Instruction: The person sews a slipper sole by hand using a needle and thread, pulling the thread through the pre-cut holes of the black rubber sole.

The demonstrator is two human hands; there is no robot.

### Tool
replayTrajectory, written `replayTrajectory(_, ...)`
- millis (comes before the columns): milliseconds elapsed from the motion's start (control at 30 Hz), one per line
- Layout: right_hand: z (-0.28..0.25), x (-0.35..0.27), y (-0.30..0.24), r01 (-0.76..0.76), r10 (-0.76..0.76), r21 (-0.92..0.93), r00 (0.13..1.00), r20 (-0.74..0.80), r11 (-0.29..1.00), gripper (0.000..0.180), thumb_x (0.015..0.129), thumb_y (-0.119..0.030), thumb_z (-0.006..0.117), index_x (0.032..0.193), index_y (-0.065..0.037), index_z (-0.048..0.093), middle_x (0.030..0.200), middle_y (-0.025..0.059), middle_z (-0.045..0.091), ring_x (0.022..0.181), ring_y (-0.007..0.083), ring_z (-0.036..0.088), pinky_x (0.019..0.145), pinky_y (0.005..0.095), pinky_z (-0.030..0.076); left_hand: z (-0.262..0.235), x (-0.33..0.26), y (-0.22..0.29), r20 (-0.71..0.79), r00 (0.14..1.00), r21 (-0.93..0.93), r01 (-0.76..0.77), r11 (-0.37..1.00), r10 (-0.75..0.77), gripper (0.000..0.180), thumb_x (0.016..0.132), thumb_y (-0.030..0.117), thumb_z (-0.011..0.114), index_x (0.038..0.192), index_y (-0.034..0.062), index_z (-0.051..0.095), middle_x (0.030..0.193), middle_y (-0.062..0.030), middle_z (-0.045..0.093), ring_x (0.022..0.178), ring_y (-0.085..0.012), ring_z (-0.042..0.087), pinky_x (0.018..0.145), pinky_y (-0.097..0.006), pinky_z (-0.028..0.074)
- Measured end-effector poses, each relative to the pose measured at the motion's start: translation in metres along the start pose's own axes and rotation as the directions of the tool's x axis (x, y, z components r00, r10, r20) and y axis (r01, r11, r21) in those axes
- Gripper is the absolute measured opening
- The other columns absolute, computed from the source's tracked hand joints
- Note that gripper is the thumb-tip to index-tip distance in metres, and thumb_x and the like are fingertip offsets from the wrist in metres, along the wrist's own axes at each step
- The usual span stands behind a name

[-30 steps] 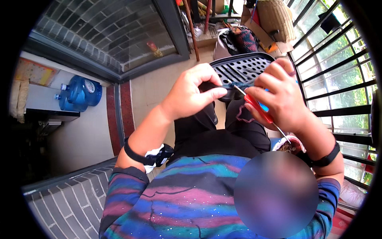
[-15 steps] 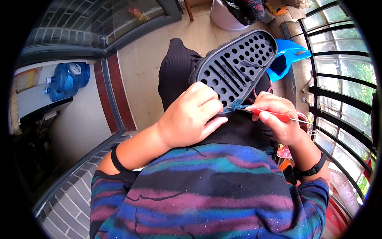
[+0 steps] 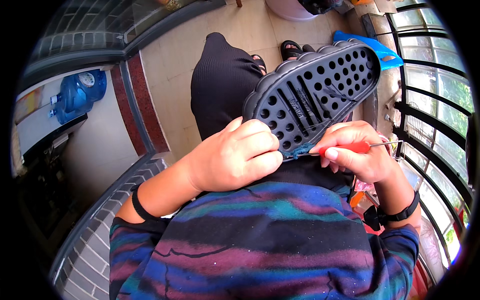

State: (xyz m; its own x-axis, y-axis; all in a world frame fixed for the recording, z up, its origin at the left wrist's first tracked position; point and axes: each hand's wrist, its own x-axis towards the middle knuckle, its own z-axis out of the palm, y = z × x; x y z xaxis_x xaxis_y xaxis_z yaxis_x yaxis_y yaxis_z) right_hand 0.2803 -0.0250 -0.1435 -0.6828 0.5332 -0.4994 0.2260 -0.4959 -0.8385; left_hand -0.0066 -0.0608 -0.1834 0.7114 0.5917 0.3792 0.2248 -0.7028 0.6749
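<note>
A black shoe sole [image 3: 327,65], its underside dotted with round holes and crossed by slots, lies slanted over my lap. My left hand [image 3: 240,156] is closed on its near left end, fingers curled and their tips hidden. Teal yarn [image 3: 300,150] runs along the sole's near edge, between my two hands. In my right hand [image 3: 367,157] is a red-handled crochet hook [image 3: 359,146], pinched between thumb and fingers. Its thin metal shaft reaches left to the yarn, where the tip is hard to make out. Loose dark strands cross the sole's underside.
Beyond the sole lies a blue plastic bag [image 3: 382,52]. A white bucket [image 3: 290,9] stands on the tiled floor [image 3: 175,75] farther off. Barred windows [image 3: 430,85] line the right side. At left, a blue water bottle [image 3: 80,97] sits past a door frame.
The sole has shifted to the right and shows larger. My right hand and the hook have moved slightly right and down. Feet in sandals now show beyond my lap.
</note>
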Motion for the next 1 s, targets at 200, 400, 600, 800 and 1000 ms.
replayTrajectory(200,0.002,-0.001,-0.003,-0.019,0.019,-0.004,1.0,-0.015,1.0,0.018,0.099,-0.01,0.066,0.105,0.004,0.075,0.086,0.0078,0.07,0.067,0.0101,0.062,0.06,0.0244,0.051,-0.009,0.002,0.003,0.087,0.993,0.058,-0.088,0.994,0.083,0.029,0.066,0.016,0.07,0.093,0.0052,0.067,0.098,-0.0078,0.063,0.087,-0.0256,0.061,0.073,-0.041,0.048)
replayTrajectory(400,0.003,0.0,-0.003,-0.131,0.132,0.105,0.991,0.001,0.986,0.021,0.101,-0.016,0.065,0.103,0.002,0.076,0.079,0.0051,0.069,0.063,0.0087,0.06,0.057,0.0238,0.048,-0.005,-0.005,0.005,0.035,0.995,0.057,-0.096,0.994,0.094,0.029,0.062,0.015,0.071,0.089,0.0044,0.068,0.097,-0.0077,0.062,0.087,-0.0253,0.061,0.074,-0.044,0.048)
replayTrajectory(600,0.003,0.002,-0.005,-0.239,0.241,0.15,0.97,0.005,0.959,0.021,0.101,-0.017,0.065,0.102,0.001,0.076,0.076,0.0036,0.069,0.06,0.0075,0.059,0.055,0.0235,0.048,-0.003,-0.003,0.004,0.021,0.993,0.061,-0.116,0.991,0.115,0.03,0.061,0.016,0.071,0.088,0.0042,0.068,0.096,-0.0077,0.062,0.086,-0.025,0.06,0.074,-0.045,0.049)
replayTrajectory(800,0.005,0.006,-0.023,-0.299,0.299,0.034,0.954,0.01,0.954,0.019,0.098,-0.015,0.066,0.098,0.001,0.076,0.075,0.0047,0.069,0.061,0.0091,0.061,0.056,0.0254,0.049,-0.001,-0.001,0.006,0.035,0.995,0.072,-0.1,0.992,0.097,0.028,0.063,0.014,0.071,0.089,0.0037,0.067,0.095,-0.0081,0.062,0.085,-0.0254,0.061,0.072,-0.042,0.049)
replayTrajectory(1000,0.013,0.009,-0.023,0.123,-0.119,-0.36,0.992,0.035,0.925,0.013,0.09,-0.009,0.07,0.09,0.004,0.071,0.076,0.0175,0.067,0.069,0.0294,0.065,0.065,0.0385,0.051,0.001,0.001,0.004,0.039,0.997,0.06,-0.062,0.996,0.06,0.028,0.067,0.012,0.073,0.093,0.0022,0.066,0.094,-0.0095,0.064,0.084,-0.0269,0.062,0.072,-0.04,0.049)
